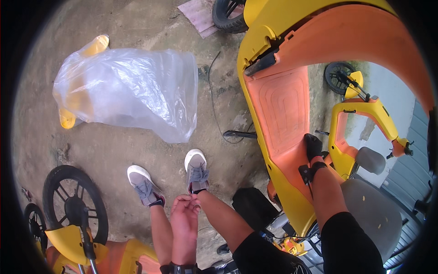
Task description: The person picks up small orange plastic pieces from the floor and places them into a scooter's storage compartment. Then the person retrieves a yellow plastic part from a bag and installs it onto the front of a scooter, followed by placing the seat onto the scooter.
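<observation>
My left hand (185, 214) is bare and raised in front of my shoes, its fingers curled in toward the thumb. Whether anything small sits between those fingertips is too small to tell. To the right, my right hand (313, 147), in a black glove with a dark strap at the wrist, rests against the rear edge of the orange footboard (280, 107) of a yellow and orange scooter (255, 109). Its fingers blend into one dark shape. The scooter's grey seat (372, 214) lies to the right of my forearm.
A clear plastic bag (137, 91) with yellow parts inside lies on the dirt floor at the far left. A thin dark cable (211, 86) runs along the ground beside the scooter. Other scooters stand around, including one with a black wheel (75, 205) at lower left and another yellow scooter (337, 128) at right.
</observation>
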### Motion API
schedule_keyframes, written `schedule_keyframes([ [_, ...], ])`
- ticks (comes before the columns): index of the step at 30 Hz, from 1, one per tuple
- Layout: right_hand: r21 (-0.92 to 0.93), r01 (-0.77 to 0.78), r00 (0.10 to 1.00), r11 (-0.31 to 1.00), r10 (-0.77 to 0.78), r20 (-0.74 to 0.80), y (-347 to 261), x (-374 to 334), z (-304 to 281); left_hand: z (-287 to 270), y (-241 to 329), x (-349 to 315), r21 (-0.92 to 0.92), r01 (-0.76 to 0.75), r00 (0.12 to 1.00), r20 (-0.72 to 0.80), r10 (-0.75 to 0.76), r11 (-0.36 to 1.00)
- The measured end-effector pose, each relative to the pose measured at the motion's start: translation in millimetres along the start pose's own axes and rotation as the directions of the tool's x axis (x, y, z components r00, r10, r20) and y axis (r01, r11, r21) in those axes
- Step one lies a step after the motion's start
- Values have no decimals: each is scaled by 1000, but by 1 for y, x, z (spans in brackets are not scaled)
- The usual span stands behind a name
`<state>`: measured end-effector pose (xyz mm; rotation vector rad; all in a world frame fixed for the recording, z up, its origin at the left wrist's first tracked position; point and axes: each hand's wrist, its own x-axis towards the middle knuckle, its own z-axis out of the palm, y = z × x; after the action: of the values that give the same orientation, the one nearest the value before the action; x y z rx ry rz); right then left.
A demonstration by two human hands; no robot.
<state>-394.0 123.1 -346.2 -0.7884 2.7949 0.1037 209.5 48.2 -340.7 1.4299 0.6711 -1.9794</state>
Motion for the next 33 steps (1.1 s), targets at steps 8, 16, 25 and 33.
schedule_keyframes([
  [8, -111, 79, 988, 991, -92, -121, 14, 22, -1, 4, 1, 0, 6, 17, 1000, 15, -17, 1000],
  [16, 366, -70, 796, 928, -169, 582, -18, 29, -25, 1, 0, -3, 21, 13, 1000, 20, -14, 1000],
  [25, 166, 143, 785, 976, -214, 582, -27, 28, -37, 0, 2, -3, 14, -23, 1000, 3, 23, 1000],
  [33, 72, 56, 833, 996, -86, 547, -20, 42, -25, 25, -5, -10, 71, 10, 999, 41, -13, 997],
])
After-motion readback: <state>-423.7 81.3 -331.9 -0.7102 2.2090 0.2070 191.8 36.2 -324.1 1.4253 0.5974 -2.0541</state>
